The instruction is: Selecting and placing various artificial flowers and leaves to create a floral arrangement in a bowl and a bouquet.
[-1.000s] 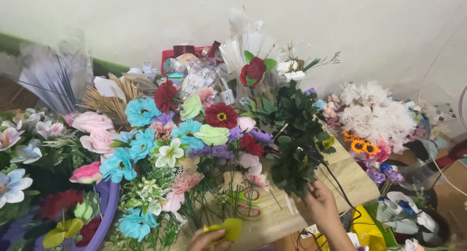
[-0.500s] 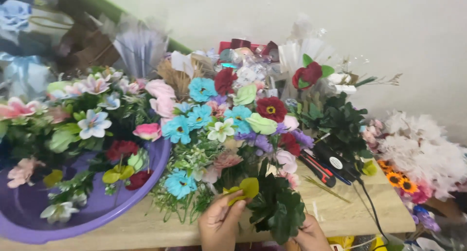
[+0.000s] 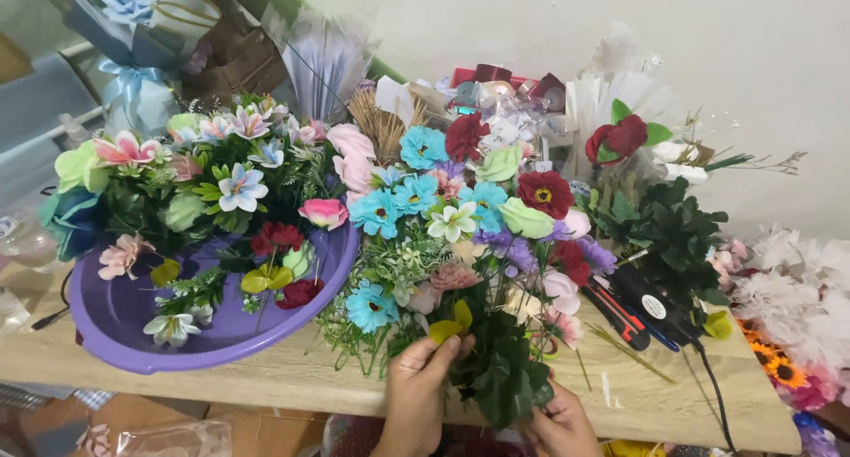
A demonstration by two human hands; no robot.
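My left hand (image 3: 420,386) pinches a small yellow-green artificial flower (image 3: 449,323) at the foot of a heap of mixed artificial flowers (image 3: 460,218) in turquoise, red, pink and purple. My right hand (image 3: 558,424) grips the lower part of a dark green leafy sprig (image 3: 506,377), which stands between the two hands at the wooden table's (image 3: 292,382) front edge. Only the fingers and the back of each hand show.
A purple plastic basin (image 3: 115,320) with several flowers sits at the left. A black glue gun (image 3: 655,308) with its cord and a red-handled cutter (image 3: 615,313) lie at the right. White and orange flowers (image 3: 788,306) pile up far right. Wrapped bouquets stand at the back left.
The view has swung left and down, bringing the purple basin into sight. My left hand stays on the yellow-green flower; my right hand came down from the dark foliage to the sprig's base.
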